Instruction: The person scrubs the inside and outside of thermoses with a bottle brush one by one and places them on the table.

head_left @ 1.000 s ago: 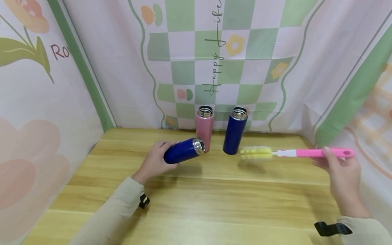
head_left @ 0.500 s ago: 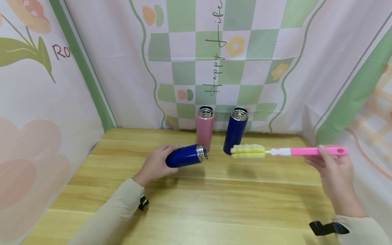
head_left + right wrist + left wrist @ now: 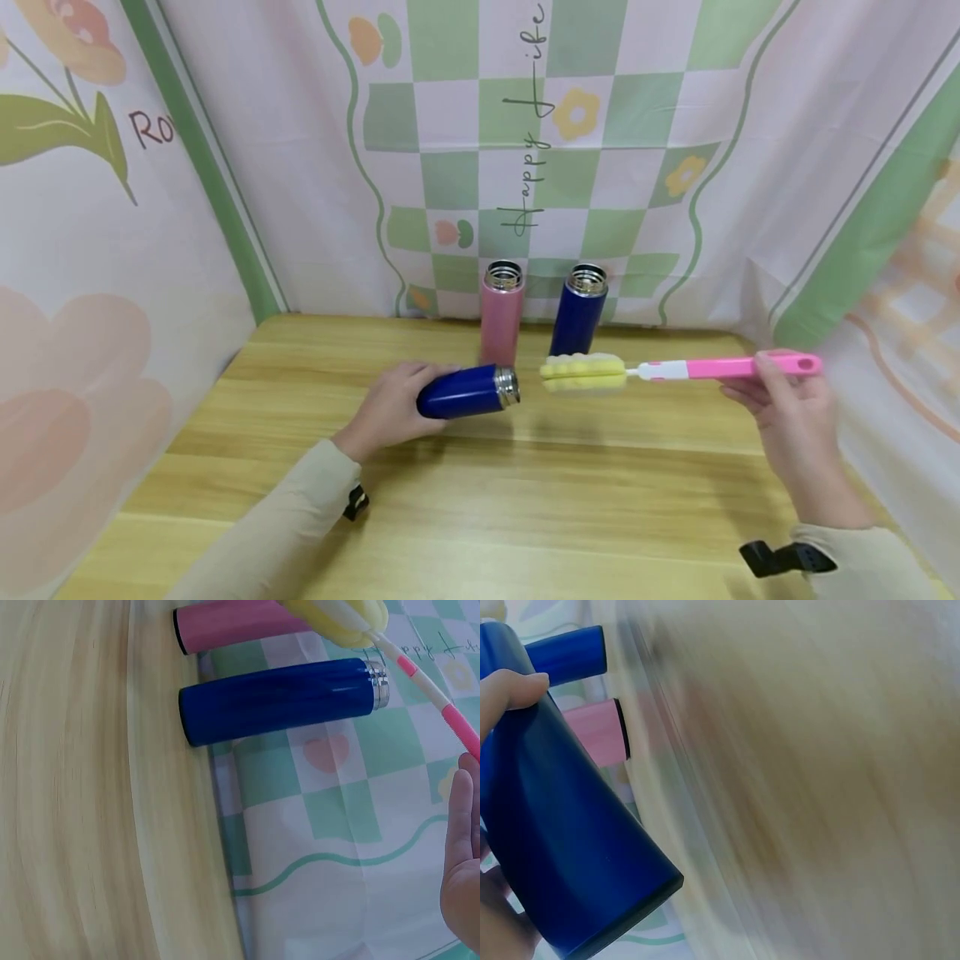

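Observation:
My left hand (image 3: 393, 410) grips a dark blue bottle (image 3: 463, 392) around its base end. The bottle lies nearly level above the table, its open metal mouth turned right. In the left wrist view, thumb and fingers wrap the blue bottle (image 3: 570, 810). My right hand (image 3: 795, 421) holds a bottle brush (image 3: 720, 368) by its pink handle. Its yellow sponge head (image 3: 583, 372) points left, a short gap from the bottle's mouth and in line with it. The right wrist view shows the sponge head (image 3: 341, 619) at the top and part of the right hand (image 3: 461, 847).
A pink bottle (image 3: 501, 321) and another blue bottle (image 3: 577, 312) stand uncapped at the back of the wooden table (image 3: 540, 508). Behind them hangs a checkered curtain (image 3: 510, 117). The held bottle and brush overlap their lower parts in the head view.
The right hand has moved left with the brush, bringing the sponge head closer to the held bottle. The left hand has shifted slightly right and down, and its bottle has tipped nearer to level.

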`<state>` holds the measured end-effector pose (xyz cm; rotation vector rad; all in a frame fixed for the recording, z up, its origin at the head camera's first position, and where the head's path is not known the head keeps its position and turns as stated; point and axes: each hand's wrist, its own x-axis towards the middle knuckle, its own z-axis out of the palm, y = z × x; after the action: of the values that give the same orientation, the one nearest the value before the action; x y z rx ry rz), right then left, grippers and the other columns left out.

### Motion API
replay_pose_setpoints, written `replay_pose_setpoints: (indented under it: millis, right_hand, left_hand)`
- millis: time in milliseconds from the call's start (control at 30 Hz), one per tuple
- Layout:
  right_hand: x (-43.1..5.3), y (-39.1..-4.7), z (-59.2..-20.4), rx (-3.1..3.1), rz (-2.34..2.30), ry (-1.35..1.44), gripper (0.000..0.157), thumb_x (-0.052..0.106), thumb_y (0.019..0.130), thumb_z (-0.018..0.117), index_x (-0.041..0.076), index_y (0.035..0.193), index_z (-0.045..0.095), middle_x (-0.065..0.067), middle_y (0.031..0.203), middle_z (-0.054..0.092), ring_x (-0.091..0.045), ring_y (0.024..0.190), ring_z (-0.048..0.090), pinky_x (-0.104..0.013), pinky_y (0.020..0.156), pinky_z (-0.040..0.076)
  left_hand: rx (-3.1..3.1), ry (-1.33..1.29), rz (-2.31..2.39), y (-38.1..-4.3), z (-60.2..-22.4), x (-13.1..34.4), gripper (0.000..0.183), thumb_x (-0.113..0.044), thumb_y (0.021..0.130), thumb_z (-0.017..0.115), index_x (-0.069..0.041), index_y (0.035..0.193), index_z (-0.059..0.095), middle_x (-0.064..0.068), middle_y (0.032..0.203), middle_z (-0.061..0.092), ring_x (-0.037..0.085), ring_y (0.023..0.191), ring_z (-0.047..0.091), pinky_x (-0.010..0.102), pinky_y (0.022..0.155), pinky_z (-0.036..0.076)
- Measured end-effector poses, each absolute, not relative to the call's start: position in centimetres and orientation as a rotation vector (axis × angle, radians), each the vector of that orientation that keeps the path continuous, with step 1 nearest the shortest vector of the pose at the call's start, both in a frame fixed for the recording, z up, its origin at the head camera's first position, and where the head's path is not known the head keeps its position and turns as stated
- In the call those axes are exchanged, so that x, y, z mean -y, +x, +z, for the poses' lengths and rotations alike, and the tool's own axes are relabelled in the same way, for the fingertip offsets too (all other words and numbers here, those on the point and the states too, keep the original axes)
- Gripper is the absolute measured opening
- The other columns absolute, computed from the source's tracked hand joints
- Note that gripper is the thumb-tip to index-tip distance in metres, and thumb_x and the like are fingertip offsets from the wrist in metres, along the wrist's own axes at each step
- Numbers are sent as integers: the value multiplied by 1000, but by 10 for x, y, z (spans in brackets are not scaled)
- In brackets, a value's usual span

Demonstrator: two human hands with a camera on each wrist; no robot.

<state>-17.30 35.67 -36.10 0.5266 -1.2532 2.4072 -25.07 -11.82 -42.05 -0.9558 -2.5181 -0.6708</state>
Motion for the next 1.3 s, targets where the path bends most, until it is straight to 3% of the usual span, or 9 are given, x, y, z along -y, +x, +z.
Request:
replay_pose_setpoints:
  millis: [467,867,1300]
  right_hand:
    - [-334,-174,-355,1387,2361,630,12,-9,103,40,-8,110,49,-21,100,69,-28,89,73,-36,80,55]
    - [-340,-179,-352,1473,2427,867,24,-11,104,30,-11,111,53,-24,106,68,-31,98,71,-38,84,54]
    - [-333,-183,-352,1526,2427,864,24,-10,104,32,-8,111,55,-21,104,69,-28,95,72,-36,84,56]
  left_hand:
    - [2527,-962,-753,-246,-416,109,74,-35,71,90,-26,138,61,3,119,66,24,110,60,47,93,49]
    - [2507,-947,-894,-238,-414,103,77,-33,70,92,-26,139,60,3,122,65,22,113,58,48,94,49]
    - [2481,-1027,-835,-234,-416,101,76,-38,69,91,-29,139,62,7,121,65,25,112,59,49,92,50]
